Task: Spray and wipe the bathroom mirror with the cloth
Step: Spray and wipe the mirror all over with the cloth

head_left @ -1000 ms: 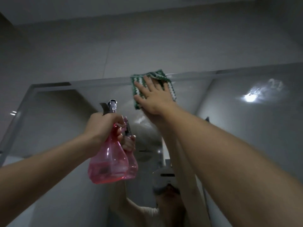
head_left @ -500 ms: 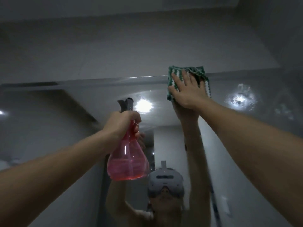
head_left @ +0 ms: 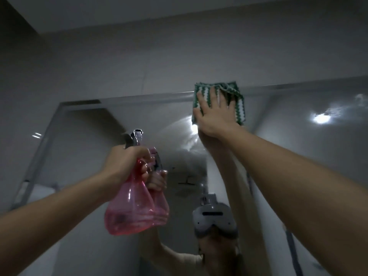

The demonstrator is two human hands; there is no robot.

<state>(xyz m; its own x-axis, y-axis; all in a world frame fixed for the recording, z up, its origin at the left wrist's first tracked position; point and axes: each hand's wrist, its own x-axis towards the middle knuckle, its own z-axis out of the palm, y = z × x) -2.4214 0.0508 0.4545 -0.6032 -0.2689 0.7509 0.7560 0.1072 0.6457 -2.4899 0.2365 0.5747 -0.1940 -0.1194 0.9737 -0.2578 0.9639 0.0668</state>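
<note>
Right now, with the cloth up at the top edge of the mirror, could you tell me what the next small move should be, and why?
Probably slide the right hand sideways along the top edge, keeping the green and white cloth flat on the mirror. The cloth sits at the upper rim, streaks show on the glass beside it, and the left hand grips the pink spray bottle clear of the path.

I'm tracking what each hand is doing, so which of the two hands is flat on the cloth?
The right hand, fingers spread flat on the green and white cloth at the mirror's top edge; the left hand grips the pink spray bottle.
</note>
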